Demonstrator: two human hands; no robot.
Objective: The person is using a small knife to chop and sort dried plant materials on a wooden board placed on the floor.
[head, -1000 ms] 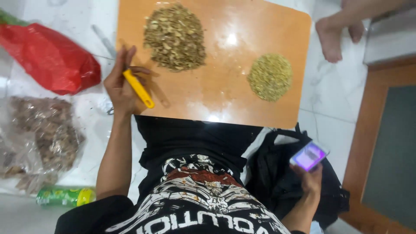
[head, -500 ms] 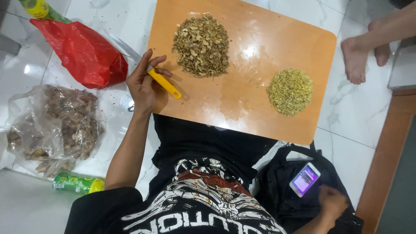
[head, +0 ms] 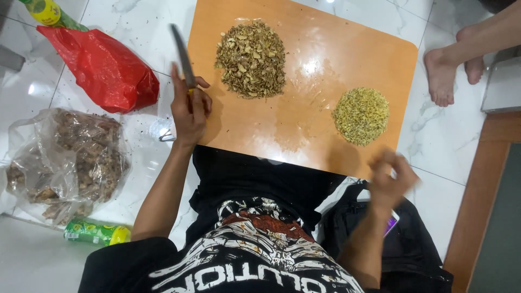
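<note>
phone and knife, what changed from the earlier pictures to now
The right hand has let go of the phone, which now lies on the black bag, and has lifted empty toward the board. The left hand has tipped the knife blade up. Both piles, the red bag and the clear bag stayed put.

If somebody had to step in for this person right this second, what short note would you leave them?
Left hand: gripping a knife with a yellow handle, blade pointing up and away, at the left edge of the orange board.
Right hand: blurred, raised above a phone lying on a black bag; I cannot tell whether it holds anything.
On the board: a large pile of coarse brown pieces and a smaller pile of fine yellow-green bits.
To the left on the floor: a clear bag of brown pieces and a red bag.
Done: two piles made. Left: the clear bag looks still quite full.
</note>
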